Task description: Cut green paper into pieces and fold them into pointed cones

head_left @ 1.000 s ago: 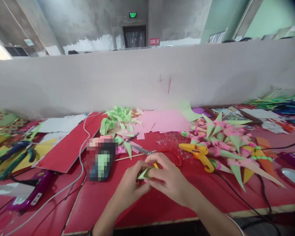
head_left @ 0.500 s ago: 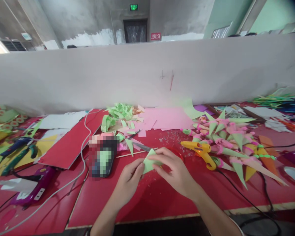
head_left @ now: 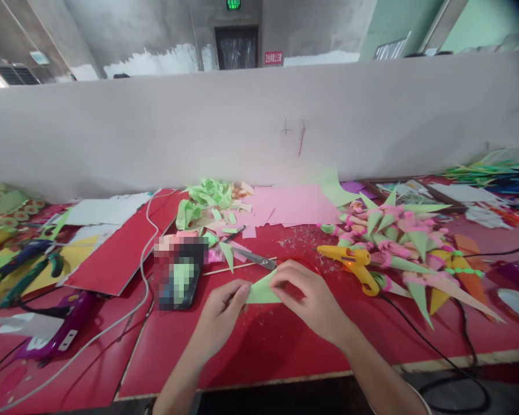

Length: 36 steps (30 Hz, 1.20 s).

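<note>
A small piece of light green paper [head_left: 262, 291] is stretched between my two hands above the red table. My left hand [head_left: 225, 304] pinches its left end between thumb and fingers. At the other end, the thumb and fingertips of my right hand [head_left: 305, 293] are closed on the paper. Just beyond it lies a pair of scissors [head_left: 259, 259], its handles partly hidden behind my right hand. A thin wooden stick [head_left: 229, 268] and a green paper cone [head_left: 227, 255] rest beside the blades.
To the right lie a yellow glue gun [head_left: 350, 262] and a heap of green and pink paper cones [head_left: 398, 230]. On the left are a phone [head_left: 192, 288], a white cable [head_left: 143, 265] and a purple power strip [head_left: 75, 323]. Pink sheets [head_left: 289, 204] lie toward the partition [head_left: 225, 132].
The green paper has turned from a tilted, upright position to a flatter, wider one. My hands have moved slightly apart, and more of the scissors shows.
</note>
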{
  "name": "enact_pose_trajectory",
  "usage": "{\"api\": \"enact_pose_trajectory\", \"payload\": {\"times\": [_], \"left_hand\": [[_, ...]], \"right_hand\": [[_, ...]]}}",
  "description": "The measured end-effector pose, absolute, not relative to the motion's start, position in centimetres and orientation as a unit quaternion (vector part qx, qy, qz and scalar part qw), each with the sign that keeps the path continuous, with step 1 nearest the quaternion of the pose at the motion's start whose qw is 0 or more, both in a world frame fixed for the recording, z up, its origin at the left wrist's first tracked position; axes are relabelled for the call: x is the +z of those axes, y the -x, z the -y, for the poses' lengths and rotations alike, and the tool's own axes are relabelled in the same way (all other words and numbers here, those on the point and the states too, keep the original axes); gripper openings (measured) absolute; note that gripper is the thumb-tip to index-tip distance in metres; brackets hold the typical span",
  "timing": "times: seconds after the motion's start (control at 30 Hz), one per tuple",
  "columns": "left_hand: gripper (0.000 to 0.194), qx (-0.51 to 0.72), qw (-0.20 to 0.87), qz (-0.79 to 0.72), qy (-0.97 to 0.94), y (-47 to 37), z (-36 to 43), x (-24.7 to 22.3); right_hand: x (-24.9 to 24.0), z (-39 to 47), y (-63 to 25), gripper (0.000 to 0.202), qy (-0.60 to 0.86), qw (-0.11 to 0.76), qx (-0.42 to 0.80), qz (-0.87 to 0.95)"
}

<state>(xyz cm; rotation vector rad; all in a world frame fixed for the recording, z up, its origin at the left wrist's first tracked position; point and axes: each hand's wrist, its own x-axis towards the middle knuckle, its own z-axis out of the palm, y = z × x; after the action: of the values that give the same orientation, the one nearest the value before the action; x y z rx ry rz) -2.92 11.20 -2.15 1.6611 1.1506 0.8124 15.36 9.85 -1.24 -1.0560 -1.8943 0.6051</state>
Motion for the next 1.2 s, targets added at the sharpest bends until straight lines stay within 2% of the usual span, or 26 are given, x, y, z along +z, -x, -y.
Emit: {"api": "enact_pose_trajectory", "payload": {"times": [0.23,0.47,0.63,0.8,1.0,1.2], "left_hand": [[0.026,0.342,0.392,-0.490,-0.700,3.7,-10.7,-2.2],[0.032,0.318,0.315,-0.507,-0.737,5.1,-10.2,-2.6],[0.043,0.289,0.264,-0.546,-0.741,6.3,-9.9,-2.7],[0.042,0.323,0.241,-0.626,-0.668,9.6,-10.3,-3.0],[0.023,0.346,0.218,-0.643,-0.648,14.0,-12.6,-4.6],[0.033,0.221,0.107,-0.724,-0.645,13.8,-13.3,-5.3]], "right_hand": [[-1.9,-9.7,-15.3,0.010,0.440,0.457,0.272,0.723],[-2.1,-9.8,-15.1,0.016,0.425,0.464,0.299,0.718],[-2.2,-10.2,-15.7,0.016,0.438,0.469,0.283,0.713],[-3.7,-9.9,-17.1,0.014,0.513,0.390,0.248,0.723],[-5.1,-9.5,-18.6,0.015,0.564,0.330,0.251,0.715],[-5.6,-9.8,-19.1,0.018,0.607,0.265,0.177,0.728]]}}
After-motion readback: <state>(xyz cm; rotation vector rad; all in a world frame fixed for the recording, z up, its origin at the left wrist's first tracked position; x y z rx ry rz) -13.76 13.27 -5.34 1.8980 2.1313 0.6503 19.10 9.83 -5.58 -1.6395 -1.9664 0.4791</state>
